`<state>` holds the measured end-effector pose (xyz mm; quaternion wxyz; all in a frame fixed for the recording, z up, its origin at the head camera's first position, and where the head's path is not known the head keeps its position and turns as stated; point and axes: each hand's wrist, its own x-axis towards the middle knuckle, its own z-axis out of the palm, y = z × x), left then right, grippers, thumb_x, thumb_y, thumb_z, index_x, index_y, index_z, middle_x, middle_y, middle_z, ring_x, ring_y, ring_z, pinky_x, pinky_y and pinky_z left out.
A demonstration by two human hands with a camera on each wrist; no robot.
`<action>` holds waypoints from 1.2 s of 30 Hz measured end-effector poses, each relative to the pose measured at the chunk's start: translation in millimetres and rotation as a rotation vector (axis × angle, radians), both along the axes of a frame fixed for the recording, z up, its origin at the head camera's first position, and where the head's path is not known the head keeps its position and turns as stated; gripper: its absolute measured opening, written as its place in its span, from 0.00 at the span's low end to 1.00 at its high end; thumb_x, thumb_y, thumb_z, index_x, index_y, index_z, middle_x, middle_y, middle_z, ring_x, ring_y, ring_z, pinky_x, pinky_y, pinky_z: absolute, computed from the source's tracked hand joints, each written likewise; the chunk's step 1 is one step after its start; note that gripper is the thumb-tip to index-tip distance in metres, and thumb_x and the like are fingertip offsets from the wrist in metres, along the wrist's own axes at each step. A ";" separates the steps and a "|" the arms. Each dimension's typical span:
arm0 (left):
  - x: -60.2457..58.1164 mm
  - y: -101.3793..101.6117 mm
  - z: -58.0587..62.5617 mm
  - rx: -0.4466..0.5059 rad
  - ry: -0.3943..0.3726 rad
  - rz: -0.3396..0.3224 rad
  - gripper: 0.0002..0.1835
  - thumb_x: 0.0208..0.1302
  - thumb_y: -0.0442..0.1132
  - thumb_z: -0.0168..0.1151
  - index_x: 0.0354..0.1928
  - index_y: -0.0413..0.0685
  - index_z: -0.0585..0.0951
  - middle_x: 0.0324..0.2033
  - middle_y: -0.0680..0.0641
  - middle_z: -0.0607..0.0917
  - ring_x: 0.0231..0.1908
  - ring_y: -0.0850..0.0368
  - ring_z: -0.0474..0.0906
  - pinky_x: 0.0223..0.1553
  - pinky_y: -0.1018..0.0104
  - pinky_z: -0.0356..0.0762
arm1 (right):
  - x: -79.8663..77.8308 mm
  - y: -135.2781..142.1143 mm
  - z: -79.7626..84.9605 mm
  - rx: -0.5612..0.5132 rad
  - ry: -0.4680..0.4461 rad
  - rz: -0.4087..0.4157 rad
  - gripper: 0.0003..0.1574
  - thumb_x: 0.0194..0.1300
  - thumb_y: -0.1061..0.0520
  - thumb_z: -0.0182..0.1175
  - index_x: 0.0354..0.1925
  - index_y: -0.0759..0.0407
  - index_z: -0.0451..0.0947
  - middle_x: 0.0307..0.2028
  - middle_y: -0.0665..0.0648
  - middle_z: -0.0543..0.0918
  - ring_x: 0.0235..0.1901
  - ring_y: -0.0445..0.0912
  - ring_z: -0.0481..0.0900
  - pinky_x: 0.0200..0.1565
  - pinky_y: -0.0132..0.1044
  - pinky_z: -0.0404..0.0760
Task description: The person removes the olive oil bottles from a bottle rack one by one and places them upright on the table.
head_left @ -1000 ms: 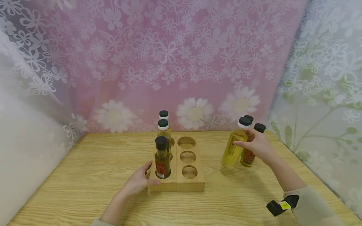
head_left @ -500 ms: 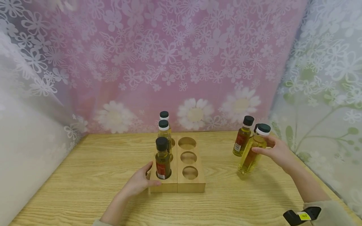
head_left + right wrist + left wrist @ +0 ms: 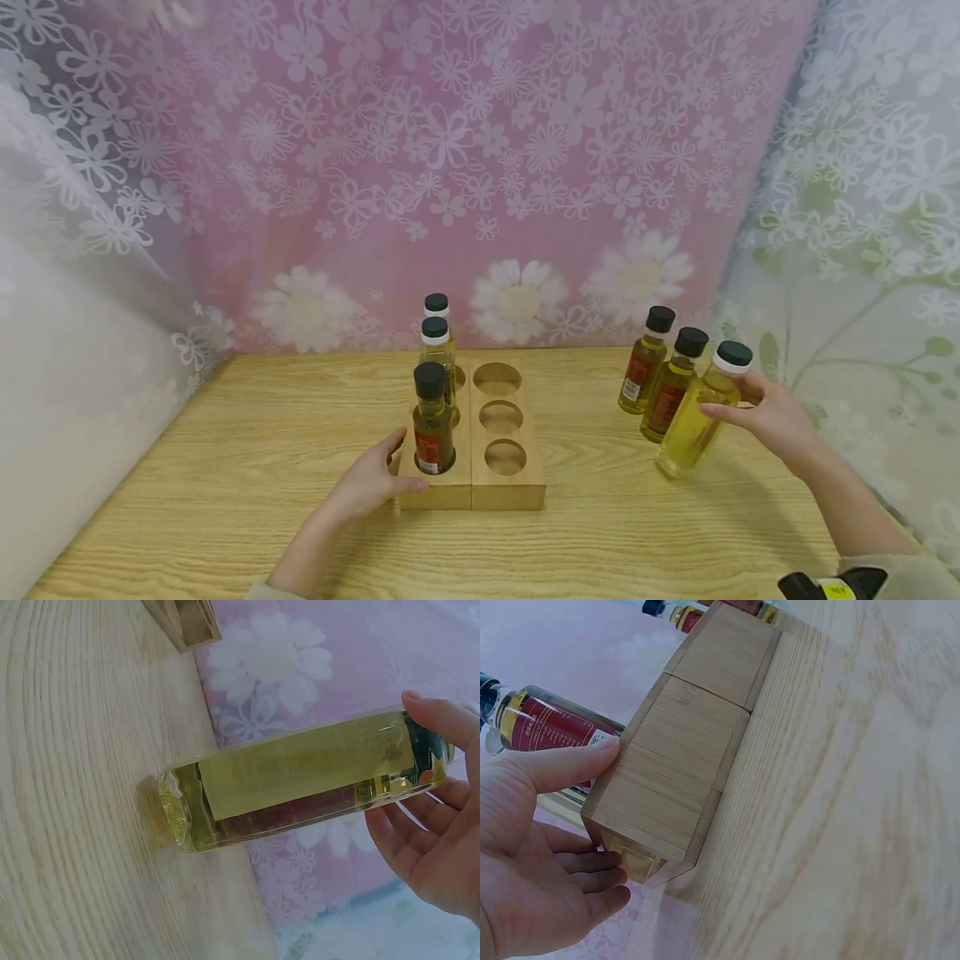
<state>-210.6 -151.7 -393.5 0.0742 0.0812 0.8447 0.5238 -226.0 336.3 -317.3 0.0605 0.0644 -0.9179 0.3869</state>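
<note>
In the head view, my right hand (image 3: 776,419) grips a clear bottle of yellow oil (image 3: 697,429) near its neck; the bottle has a dark cap with a white band and leans, cap to the right. In the right wrist view the oil bottle (image 3: 300,776) has its base close to the table; whether it touches, I cannot tell. My left hand (image 3: 369,482) holds the front left corner of a wooden bottle rack (image 3: 507,495), thumb (image 3: 577,761) along the front edge, fingers at the side. A red-labelled dark bottle (image 3: 431,433) stands in the rack's front left hole.
Two white-banded bottles (image 3: 437,354) stand behind it in the left column. The rack's right column shows three bare round holes (image 3: 501,417). Two red-labelled bottles (image 3: 642,367) stand on the wooden table (image 3: 300,417) beside the held one. A pink floral curtain (image 3: 480,167) hangs behind.
My right hand has carried the yellow oil bottle to the right and a little toward me, past the two red-labelled bottles, uncovering them. The left hand and rack have stayed put.
</note>
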 end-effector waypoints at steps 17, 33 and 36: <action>-2.7 1.3 -2.3 0.002 0.001 -0.011 0.53 0.47 0.43 0.74 0.69 0.31 0.52 0.66 0.31 0.56 0.64 0.30 0.53 0.60 0.40 0.56 | 2.3 22.3 -11.9 0.020 0.012 -0.019 0.42 0.61 0.49 0.63 0.63 0.71 0.59 0.52 0.58 0.74 0.55 0.65 0.64 0.46 0.59 0.68; -1.6 0.2 0.4 0.007 0.005 0.000 0.53 0.47 0.42 0.74 0.69 0.30 0.52 0.66 0.31 0.56 0.64 0.30 0.53 0.60 0.41 0.56 | -2.3 26.7 -14.9 -0.014 -0.018 0.062 0.43 0.65 0.51 0.59 0.67 0.71 0.52 0.58 0.54 0.69 0.60 0.71 0.57 0.49 0.49 0.72; -0.9 0.0 0.0 0.003 0.005 -0.003 0.53 0.47 0.42 0.73 0.69 0.30 0.52 0.66 0.31 0.57 0.64 0.30 0.53 0.60 0.40 0.56 | -0.5 29.1 -16.3 -0.034 -0.030 0.072 0.45 0.66 0.53 0.57 0.68 0.73 0.47 0.63 0.69 0.61 0.60 0.72 0.54 0.49 0.46 0.73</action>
